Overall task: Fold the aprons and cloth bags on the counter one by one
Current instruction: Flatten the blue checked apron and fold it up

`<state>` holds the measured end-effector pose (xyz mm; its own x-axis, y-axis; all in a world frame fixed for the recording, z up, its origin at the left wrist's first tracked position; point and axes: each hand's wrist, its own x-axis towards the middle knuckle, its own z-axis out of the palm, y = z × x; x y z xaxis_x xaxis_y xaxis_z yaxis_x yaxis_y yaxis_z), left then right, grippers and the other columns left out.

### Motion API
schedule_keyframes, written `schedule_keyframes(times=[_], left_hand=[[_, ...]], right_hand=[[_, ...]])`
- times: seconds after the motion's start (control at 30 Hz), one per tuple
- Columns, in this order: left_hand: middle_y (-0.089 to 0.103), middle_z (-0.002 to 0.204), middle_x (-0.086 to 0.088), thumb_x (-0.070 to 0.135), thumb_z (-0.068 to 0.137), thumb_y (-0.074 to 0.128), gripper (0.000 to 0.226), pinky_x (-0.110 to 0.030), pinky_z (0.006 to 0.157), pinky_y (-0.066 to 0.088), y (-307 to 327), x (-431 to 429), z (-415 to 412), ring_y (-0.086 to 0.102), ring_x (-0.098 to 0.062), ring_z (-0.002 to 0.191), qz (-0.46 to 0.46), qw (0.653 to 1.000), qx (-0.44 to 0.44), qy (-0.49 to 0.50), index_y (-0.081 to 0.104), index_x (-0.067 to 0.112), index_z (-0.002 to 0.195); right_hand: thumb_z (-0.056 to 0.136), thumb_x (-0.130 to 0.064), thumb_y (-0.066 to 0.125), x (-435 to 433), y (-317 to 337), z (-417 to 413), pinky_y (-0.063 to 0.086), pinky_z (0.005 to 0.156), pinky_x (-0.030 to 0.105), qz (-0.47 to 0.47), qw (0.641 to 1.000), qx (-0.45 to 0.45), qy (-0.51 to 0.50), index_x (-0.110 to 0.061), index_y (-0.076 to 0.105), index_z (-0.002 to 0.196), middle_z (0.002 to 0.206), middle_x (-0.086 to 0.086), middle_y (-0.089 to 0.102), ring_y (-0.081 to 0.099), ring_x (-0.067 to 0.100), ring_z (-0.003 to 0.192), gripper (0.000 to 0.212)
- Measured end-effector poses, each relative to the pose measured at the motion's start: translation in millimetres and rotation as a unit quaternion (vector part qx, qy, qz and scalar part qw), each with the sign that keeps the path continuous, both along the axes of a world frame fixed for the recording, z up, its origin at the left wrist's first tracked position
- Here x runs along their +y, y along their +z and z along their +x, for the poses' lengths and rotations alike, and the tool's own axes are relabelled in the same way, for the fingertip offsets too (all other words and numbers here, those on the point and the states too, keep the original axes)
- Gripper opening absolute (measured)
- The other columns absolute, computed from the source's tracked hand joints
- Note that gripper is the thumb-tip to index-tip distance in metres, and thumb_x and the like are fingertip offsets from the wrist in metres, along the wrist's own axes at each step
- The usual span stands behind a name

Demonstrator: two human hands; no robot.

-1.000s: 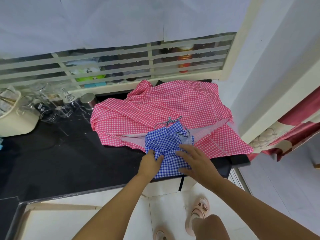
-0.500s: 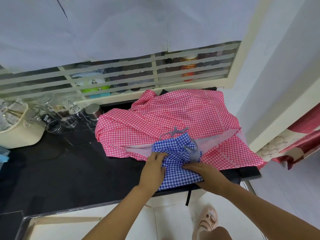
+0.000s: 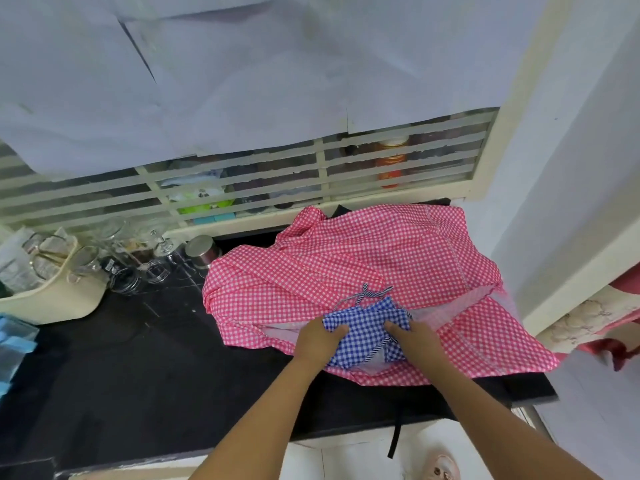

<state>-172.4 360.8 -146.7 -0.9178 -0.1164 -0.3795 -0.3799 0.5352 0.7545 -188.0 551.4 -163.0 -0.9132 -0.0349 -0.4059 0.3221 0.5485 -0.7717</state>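
Note:
A small blue-and-white checked cloth (image 3: 365,327) lies bunched on top of a large pink-and-white checked cloth (image 3: 349,268) spread over the right end of the black counter (image 3: 131,368). My left hand (image 3: 320,339) grips the blue cloth's left edge, thumb curled over it. My right hand (image 3: 414,337) grips its right side. A striped tie string (image 3: 367,293) of the blue cloth trails onto the pink cloth behind it. A black fabric piece (image 3: 530,388) sticks out under the pink cloth at the counter's right edge.
Glass jars (image 3: 124,268) and a steel cup (image 3: 202,251) stand at the back of the counter. A cream bag (image 3: 52,299) sits at the far left. A slatted window (image 3: 242,181) runs behind. A black strap (image 3: 396,434) hangs off the front edge.
The blue cloth has been gathered from the counter's front edge up onto the pink cloth and is more bunched. Both hands moved forward with it, now gripping its sides.

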Motion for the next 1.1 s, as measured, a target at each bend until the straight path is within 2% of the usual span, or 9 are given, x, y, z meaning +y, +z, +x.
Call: schedule_keyframes(times=[0.2, 0.33, 0.5, 0.6, 0.67, 0.77, 0.87, 0.97, 1.1], left_hand=[[0.065, 0.096, -0.002, 0.021, 0.07, 0.06, 0.032, -0.036, 0.091, 0.046, -10.0, 28.7, -0.1, 0.063, -0.018, 0.086, -0.318, 0.894, 0.254, -0.19, 0.069, 0.014, 0.1], [0.069, 0.1, -0.001, 0.048, 0.064, 0.049, 0.057, -0.04, 0.093, 0.052, -12.6, 37.4, 9.5, 0.067, -0.016, 0.091, -0.362, 0.868, 0.167, -0.297, 0.073, 0.014, 0.103], [0.056, 0.131, -0.016, 0.041, 0.053, 0.078, 0.092, -0.053, 0.105, 0.038, -16.3, 38.7, -7.2, 0.057, -0.034, 0.117, -0.446, 0.828, 0.107, -0.323, 0.054, 0.005, 0.133], [0.071, 0.099, -0.009, 0.034, 0.02, 0.089, 0.094, -0.039, 0.089, 0.053, -18.6, 34.9, -14.2, 0.07, -0.022, 0.086, -0.447, 0.824, 0.115, -0.329, 0.071, 0.009, 0.109], [0.072, 0.091, -0.003, 0.032, 0.021, 0.09, 0.088, -0.03, 0.078, 0.056, -9.3, 36.4, -16.1, 0.069, -0.016, 0.076, -0.42, 0.838, 0.115, -0.33, 0.073, 0.013, 0.105], [0.061, 0.124, -0.003, 0.017, 0.079, 0.064, 0.059, -0.027, 0.093, 0.042, 17.9, 36.7, -22.9, 0.06, -0.02, 0.109, -0.376, 0.867, 0.121, -0.303, 0.049, 0.015, 0.136], [0.066, 0.119, -0.003, 0.011, 0.088, 0.054, 0.041, -0.024, 0.085, 0.042, 48.0, 31.6, -32.6, 0.062, -0.019, 0.106, -0.268, 0.938, 0.095, -0.198, 0.056, 0.017, 0.129], [0.071, 0.1, -0.008, 0.003, 0.085, 0.062, 0.019, -0.026, 0.073, 0.048, 88.3, 22.2, -34.2, 0.065, -0.023, 0.09, -0.053, 0.995, 0.059, -0.065, 0.067, 0.011, 0.101], [0.073, 0.098, -0.015, -0.002, 0.08, 0.07, 0.018, -0.044, 0.086, 0.055, 145.5, 18.2, -14.9, 0.07, -0.033, 0.091, 0.239, 0.969, -0.058, -0.007, 0.069, 0.003, 0.097]], right_hand=[[0.097, -0.035, 0.051, -5.6, -10.2, -16.4, 0.045, 0.075, 0.03, 0.09, 0.996, -0.001, -0.006, -0.004, 0.065, 0.098, 0.098, 0.01, 0.068, 0.055, 0.018, 0.078, 0.034], [0.096, -0.033, 0.053, -3.4, -10.3, -25.9, 0.048, 0.083, 0.032, 0.063, 0.998, -0.027, -0.009, -0.002, 0.064, 0.105, 0.103, 0.013, 0.068, 0.06, 0.023, 0.088, 0.034], [0.095, -0.038, 0.053, -2.6, -7.2, -32.9, 0.047, 0.09, 0.033, 0.055, 0.996, -0.075, -0.001, -0.002, 0.063, 0.111, 0.11, 0.014, 0.067, 0.062, 0.026, 0.1, 0.041], [0.095, -0.037, 0.053, -1.7, -0.8, -37.4, 0.043, 0.086, 0.024, 0.045, 0.993, -0.112, 0.0, -0.001, 0.059, 0.117, 0.119, 0.014, 0.063, 0.059, 0.026, 0.107, 0.043], [0.094, -0.036, 0.056, 3.0, 7.0, -36.6, 0.042, 0.083, 0.022, -0.006, 0.988, -0.153, -0.025, -0.001, 0.055, 0.124, 0.123, 0.013, 0.061, 0.058, 0.024, 0.109, 0.047], [0.093, -0.036, 0.058, 13.9, 26.3, -32.0, 0.051, 0.081, 0.024, -0.177, 0.961, -0.195, -0.08, -0.002, 0.055, 0.122, 0.11, 0.006, 0.066, 0.063, 0.019, 0.097, 0.045], [0.096, -0.024, 0.053, 27.5, 52.6, -29.0, 0.054, 0.073, 0.023, -0.271, 0.945, -0.118, -0.137, -0.003, 0.061, 0.109, 0.107, 0.008, 0.067, 0.064, 0.019, 0.091, 0.026], [0.097, -0.017, 0.051, 42.5, 81.2, -22.7, 0.048, 0.089, 0.029, -0.243, 0.963, -0.011, -0.114, -0.019, 0.064, 0.101, 0.114, 0.003, 0.065, 0.059, 0.022, 0.107, 0.014], [0.092, -0.04, 0.052, 44.3, 135.8, 2.7, 0.042, 0.101, 0.04, -0.275, 0.959, 0.053, -0.038, -0.028, 0.064, 0.109, 0.112, -0.008, 0.068, 0.061, 0.015, 0.111, 0.024]])
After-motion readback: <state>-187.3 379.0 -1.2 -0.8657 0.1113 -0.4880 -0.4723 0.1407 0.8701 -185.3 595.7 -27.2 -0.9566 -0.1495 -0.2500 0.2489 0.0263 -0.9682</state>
